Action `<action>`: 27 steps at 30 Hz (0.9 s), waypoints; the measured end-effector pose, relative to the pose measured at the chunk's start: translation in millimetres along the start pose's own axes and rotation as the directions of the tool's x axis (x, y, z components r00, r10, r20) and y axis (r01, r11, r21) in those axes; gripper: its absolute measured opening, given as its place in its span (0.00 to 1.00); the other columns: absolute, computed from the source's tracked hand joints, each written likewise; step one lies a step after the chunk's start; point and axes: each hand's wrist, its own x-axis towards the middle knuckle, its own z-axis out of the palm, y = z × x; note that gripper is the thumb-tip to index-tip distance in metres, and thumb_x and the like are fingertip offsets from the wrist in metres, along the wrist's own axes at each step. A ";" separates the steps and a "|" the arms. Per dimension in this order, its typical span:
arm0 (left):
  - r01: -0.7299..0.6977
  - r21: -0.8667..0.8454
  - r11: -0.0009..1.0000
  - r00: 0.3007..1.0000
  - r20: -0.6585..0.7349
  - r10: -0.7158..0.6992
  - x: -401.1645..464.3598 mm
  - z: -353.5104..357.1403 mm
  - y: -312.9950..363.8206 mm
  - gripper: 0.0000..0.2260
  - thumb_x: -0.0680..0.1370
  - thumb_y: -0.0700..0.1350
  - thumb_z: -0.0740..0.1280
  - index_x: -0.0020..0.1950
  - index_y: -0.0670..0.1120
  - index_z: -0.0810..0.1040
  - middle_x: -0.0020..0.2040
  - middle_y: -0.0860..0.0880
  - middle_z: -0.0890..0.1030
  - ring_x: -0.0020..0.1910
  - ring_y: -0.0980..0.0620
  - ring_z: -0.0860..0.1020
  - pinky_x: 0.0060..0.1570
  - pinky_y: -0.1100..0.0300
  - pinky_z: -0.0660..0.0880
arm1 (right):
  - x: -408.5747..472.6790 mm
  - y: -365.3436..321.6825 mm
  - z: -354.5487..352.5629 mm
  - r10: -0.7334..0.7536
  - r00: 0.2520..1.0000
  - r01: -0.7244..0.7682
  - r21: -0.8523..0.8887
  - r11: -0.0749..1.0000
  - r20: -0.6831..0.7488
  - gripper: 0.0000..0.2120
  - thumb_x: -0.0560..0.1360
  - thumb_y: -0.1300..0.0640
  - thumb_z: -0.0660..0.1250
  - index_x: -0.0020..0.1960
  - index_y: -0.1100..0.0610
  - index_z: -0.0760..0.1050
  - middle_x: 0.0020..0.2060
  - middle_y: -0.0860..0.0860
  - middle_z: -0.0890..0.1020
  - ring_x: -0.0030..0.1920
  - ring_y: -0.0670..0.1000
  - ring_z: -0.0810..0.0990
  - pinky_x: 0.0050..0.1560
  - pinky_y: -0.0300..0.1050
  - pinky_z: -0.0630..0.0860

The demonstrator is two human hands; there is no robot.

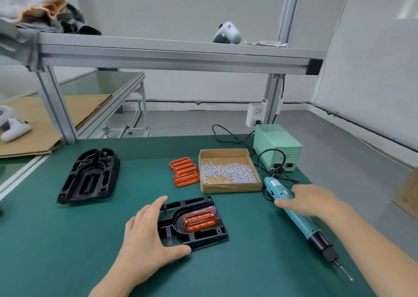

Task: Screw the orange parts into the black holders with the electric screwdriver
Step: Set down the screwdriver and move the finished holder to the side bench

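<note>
— Where are my hands?

— My left hand (147, 231) cups the left edge of the black holder (194, 223), fingers and thumb curled round it; an orange part (199, 220) sits inside. My right hand (309, 200) lies over the electric screwdriver (300, 217) on the green mat (67, 240); I can't tell whether it grips.

— Any writing?

— A white label on the screwdriver, too blurred to read. Spare orange parts (183, 171) lie beside the cardboard tray of screws (228, 172); stacked holders (89, 176) sit far left.
</note>
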 end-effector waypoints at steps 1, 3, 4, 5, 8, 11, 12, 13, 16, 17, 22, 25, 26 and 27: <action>-0.008 0.010 1.000 1.000 0.010 0.008 -0.5 -0.8 -0.5 0.53 0.55 0.67 0.73 0.74 0.62 0.50 0.68 0.59 0.61 0.66 0.58 0.53 0.70 0.55 0.55 | -0.3 0.2 -1.3 -0.010 1.000 0.010 0.004 1.000 0.007 0.26 0.74 0.30 0.56 0.54 0.52 0.72 0.47 0.47 0.78 0.49 0.49 0.78 0.47 0.43 0.74; -0.023 0.026 0.999 0.999 0.022 0.023 -1.5 -2.4 -1.3 0.53 0.54 0.68 0.71 0.74 0.62 0.50 0.66 0.61 0.59 0.65 0.61 0.52 0.70 0.57 0.53 | -1.4 -0.6 -3.6 -0.013 1.000 0.013 0.005 1.000 0.023 0.29 0.74 0.30 0.56 0.61 0.52 0.72 0.54 0.47 0.78 0.54 0.49 0.78 0.52 0.43 0.75; -0.026 0.028 0.999 0.999 0.025 0.025 -1.7 -3.2 -1.6 0.52 0.54 0.68 0.70 0.74 0.62 0.50 0.65 0.62 0.58 0.66 0.61 0.51 0.70 0.57 0.52 | -2.1 -0.7 -4.7 -0.007 0.999 0.006 0.006 1.000 0.035 0.30 0.74 0.30 0.56 0.64 0.53 0.71 0.58 0.48 0.78 0.57 0.50 0.77 0.54 0.44 0.74; -0.025 0.030 0.999 0.999 0.025 0.025 -2.2 -4.0 -2.0 0.52 0.55 0.68 0.70 0.74 0.62 0.50 0.63 0.63 0.57 0.67 0.60 0.51 0.70 0.57 0.52 | -3.0 -0.8 -6.3 0.003 0.999 -0.003 0.007 1.000 0.040 0.31 0.74 0.30 0.56 0.66 0.53 0.71 0.61 0.49 0.77 0.59 0.50 0.77 0.56 0.44 0.74; -0.032 0.037 0.999 0.999 0.022 0.031 -5.1 -6.7 -3.3 0.52 0.54 0.69 0.69 0.74 0.62 0.49 0.62 0.65 0.54 0.67 0.62 0.49 0.71 0.57 0.51 | -8.3 -6.9 -15.3 -0.006 0.994 0.009 0.022 1.000 -0.107 0.30 0.75 0.32 0.57 0.65 0.53 0.71 0.61 0.49 0.78 0.59 0.51 0.77 0.51 0.45 0.74; -0.043 0.051 0.998 0.999 0.011 0.042 -7.6 -8.1 -4.7 0.52 0.55 0.69 0.68 0.75 0.61 0.49 0.63 0.67 0.53 0.67 0.65 0.47 0.71 0.60 0.49 | -18.2 -32.6 -23.4 -0.172 0.903 0.210 0.054 0.976 -0.394 0.24 0.79 0.38 0.58 0.67 0.52 0.71 0.62 0.48 0.77 0.60 0.52 0.76 0.52 0.46 0.73; -0.042 0.056 0.998 0.999 0.012 0.042 -8.4 -8.1 -4.7 0.52 0.56 0.68 0.69 0.75 0.61 0.48 0.63 0.67 0.53 0.67 0.66 0.46 0.71 0.60 0.48 | -22.0 -46.0 -23.2 -0.278 0.856 0.341 0.071 0.937 -0.435 0.22 0.80 0.41 0.58 0.69 0.51 0.70 0.64 0.47 0.76 0.62 0.51 0.75 0.55 0.46 0.72; -0.042 0.061 0.997 0.999 0.013 0.041 -9.0 -7.9 -4.7 0.51 0.57 0.67 0.70 0.75 0.61 0.48 0.64 0.67 0.54 0.67 0.66 0.46 0.71 0.60 0.47 | -25.7 -61.2 -21.4 -0.397 0.805 0.474 0.075 0.877 -0.440 0.21 0.81 0.44 0.58 0.71 0.51 0.69 0.66 0.46 0.75 0.65 0.50 0.73 0.59 0.45 0.71; -0.040 0.064 0.997 0.999 -0.007 0.041 -9.3 -7.2 -4.0 0.51 0.60 0.65 0.73 0.75 0.60 0.47 0.69 0.64 0.55 0.69 0.64 0.47 0.71 0.61 0.46 | -29.9 -108.6 -7.2 -0.685 0.648 0.735 0.038 0.677 -0.332 0.21 0.82 0.50 0.57 0.74 0.50 0.64 0.70 0.46 0.71 0.70 0.48 0.69 0.66 0.42 0.65; -0.040 0.066 0.997 0.999 -0.016 0.041 -9.0 -7.2 -4.0 0.51 0.60 0.65 0.73 0.75 0.60 0.47 0.70 0.62 0.56 0.69 0.64 0.48 0.70 0.61 0.46 | -27.9 -123.1 -2.0 -0.734 0.611 0.771 0.012 0.636 -0.297 0.22 0.82 0.51 0.57 0.75 0.51 0.62 0.72 0.46 0.69 0.71 0.48 0.67 0.69 0.43 0.63; -0.042 0.116 0.992 0.999 -0.019 0.045 -10.1 -6.3 -6.6 0.51 0.62 0.66 0.72 0.76 0.57 0.47 0.72 0.62 0.56 0.69 0.67 0.48 0.69 0.65 0.43 | -11.6 -166.7 17.5 -0.819 0.528 0.806 -0.172 0.567 -0.225 0.22 0.82 0.55 0.59 0.75 0.52 0.62 0.70 0.50 0.71 0.68 0.52 0.68 0.69 0.48 0.63; -0.024 0.111 0.993 0.999 -0.024 0.027 -10.5 -6.6 -8.1 0.50 0.62 0.65 0.72 0.76 0.56 0.47 0.72 0.61 0.57 0.68 0.67 0.49 0.69 0.64 0.44 | -3.3 -172.8 23.9 -0.831 0.517 0.812 -0.188 0.552 -0.206 0.21 0.82 0.55 0.59 0.74 0.52 0.64 0.68 0.50 0.73 0.67 0.52 0.68 0.70 0.46 0.57; -0.020 0.106 0.994 1.000 -0.021 0.022 -10.5 -7.2 -8.0 0.50 0.63 0.65 0.72 0.76 0.56 0.47 0.72 0.61 0.57 0.66 0.68 0.48 0.69 0.64 0.45 | -1.5 -172.8 24.7 -0.835 0.509 0.817 -0.186 0.545 -0.209 0.21 0.82 0.55 0.60 0.74 0.52 0.65 0.68 0.50 0.74 0.67 0.52 0.69 0.70 0.46 0.56; -0.018 0.104 0.994 1.000 -0.018 0.020 -10.6 -7.8 -7.7 0.50 0.63 0.65 0.72 0.76 0.56 0.47 0.72 0.61 0.57 0.64 0.69 0.48 0.69 0.63 0.46 | 0.4 -172.8 25.0 -0.839 0.499 0.823 -0.185 0.537 -0.215 0.20 0.81 0.54 0.60 0.73 0.51 0.66 0.66 0.49 0.75 0.65 0.51 0.70 0.69 0.45 0.57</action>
